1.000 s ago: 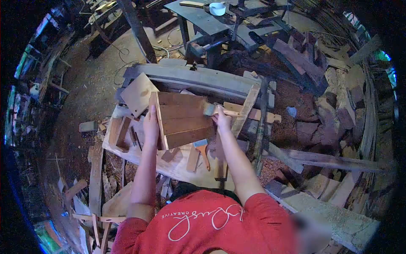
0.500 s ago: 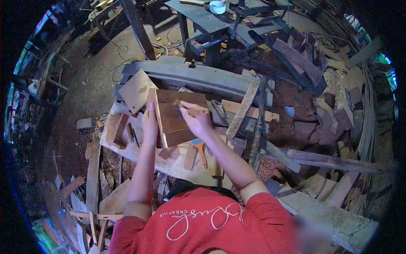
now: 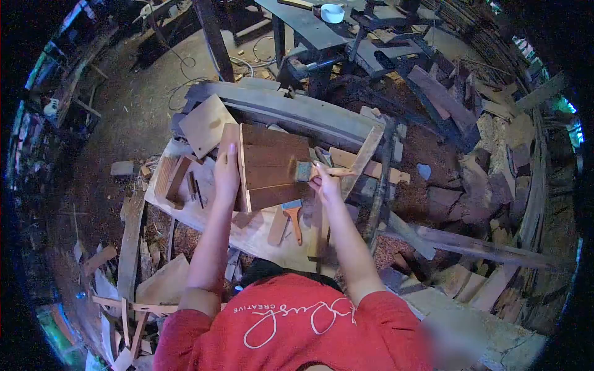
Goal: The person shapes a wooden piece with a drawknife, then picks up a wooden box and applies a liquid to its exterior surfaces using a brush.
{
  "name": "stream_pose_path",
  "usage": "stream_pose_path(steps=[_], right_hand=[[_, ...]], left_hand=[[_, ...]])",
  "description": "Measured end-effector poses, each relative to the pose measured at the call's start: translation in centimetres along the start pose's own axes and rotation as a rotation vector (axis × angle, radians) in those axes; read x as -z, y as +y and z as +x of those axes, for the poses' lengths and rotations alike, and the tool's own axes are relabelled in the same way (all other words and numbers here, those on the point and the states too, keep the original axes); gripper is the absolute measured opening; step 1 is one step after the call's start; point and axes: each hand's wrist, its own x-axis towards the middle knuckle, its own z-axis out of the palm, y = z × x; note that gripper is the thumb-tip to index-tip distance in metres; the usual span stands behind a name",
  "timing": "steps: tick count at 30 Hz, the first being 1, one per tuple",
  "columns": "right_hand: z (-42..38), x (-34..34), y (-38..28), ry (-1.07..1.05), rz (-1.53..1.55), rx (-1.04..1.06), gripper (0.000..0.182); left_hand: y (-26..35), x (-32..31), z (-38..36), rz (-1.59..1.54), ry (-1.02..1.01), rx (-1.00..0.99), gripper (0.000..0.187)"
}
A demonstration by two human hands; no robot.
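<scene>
My left hand [image 3: 228, 177] grips the left edge of a brown wooden box [image 3: 267, 162], which is tilted above the workbench. Its slatted face is turned up. Closed around a paintbrush [image 3: 335, 172], my right hand [image 3: 327, 185] is at the box's right side. The bristles lie at the right part of the slatted face, near a lighter spot. Below the box, a second brush with an orange handle [image 3: 296, 227] rests on the bench. Beside it lie a small flat wood piece [image 3: 278, 230] and a wooden block [image 3: 317, 238].
The pale workbench [image 3: 247, 242] also carries a square board [image 3: 206, 127], an open wooden frame [image 3: 176, 179] and thin dark tools [image 3: 196, 188]. A long beam [image 3: 291, 105] runs along its far side. Scrap wood [image 3: 458, 198] covers the floor at right. A dark table [image 3: 309, 28] holds a white bowl [image 3: 333, 13].
My right hand has moved right and slightly down with the paintbrush, from the middle of the slatted face to its right edge. The box has shifted slightly right in view.
</scene>
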Motion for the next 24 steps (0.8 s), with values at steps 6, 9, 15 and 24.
stream_pose_path(steps=[6, 9, 15, 24], right_hand=[[-0.2, 1.0, 0.8, 0.106, -1.093, 0.773, 0.022], [-2.6, -2.2, 0.5, 0.138, -1.075, 0.763, 0.024], [-9.2, -7.4, -4.8, -0.436, -0.308, 0.345, 0.028], [-3.5, -0.9, 1.0, -0.317, 0.165, -0.049, 0.033]], left_hand=[[1.5, -0.5, -0.1, 0.174, -0.012, -0.008, 0.048], [2.7, -1.2, -0.3, 0.103, 0.024, -0.142, 0.049], [3.3, -1.2, 0.5, 0.219, -0.042, -0.024, 0.051], [1.9, -1.2, 1.1, 0.136, -0.020, -0.011, 0.052]])
